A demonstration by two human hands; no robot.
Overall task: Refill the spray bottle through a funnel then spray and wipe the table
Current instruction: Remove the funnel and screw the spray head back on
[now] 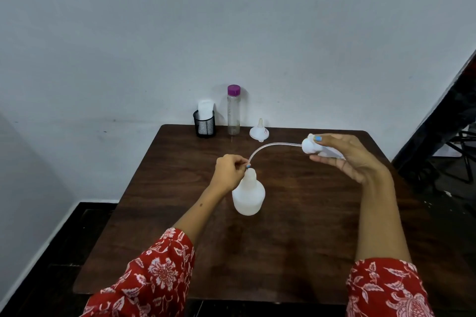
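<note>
here, left hand [229, 167] grip on tube [270, 147], above bottle [247, 194]

1. spray bottle [248, 194]: white translucent, upright mid-table, neck open, head off.
2. spray head [313, 147]: white, held above the table to the right of the bottle; its clear tube [273, 147] arcs left and down, tip just above the bottle neck.
3. funnel [259, 132]: white, upside down, spout up, near the table's far edge.
4. table [296, 226]: dark wood.
</note>
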